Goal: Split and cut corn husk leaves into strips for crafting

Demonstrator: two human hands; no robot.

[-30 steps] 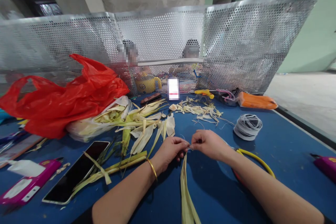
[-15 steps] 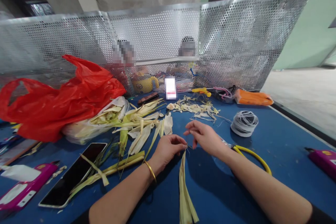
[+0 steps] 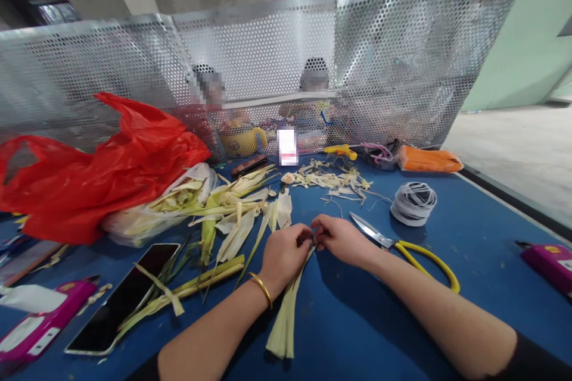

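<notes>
My left hand and my right hand meet fingertip to fingertip over the middle of the blue table. Between them they pinch the narrow top end of a pale green corn husk strip. Its wider loose end fans out downward, passing under my left wrist, which wears a gold bangle. Whether a fine thread is at the pinched tip cannot be made out. Scissors with yellow handles lie beside my right wrist. A spool of whitish cord stands beyond them.
More corn husks are heaped left of centre, with husk scraps behind. A phone, a magenta device and a red plastic bag occupy the left. A perforated metal screen closes the back; two people sit behind it.
My right hand has come down and in to my left hand, its fingers closing at the husk's tip. The husk's loose end has swung left. The scissors' blades are now uncovered.
</notes>
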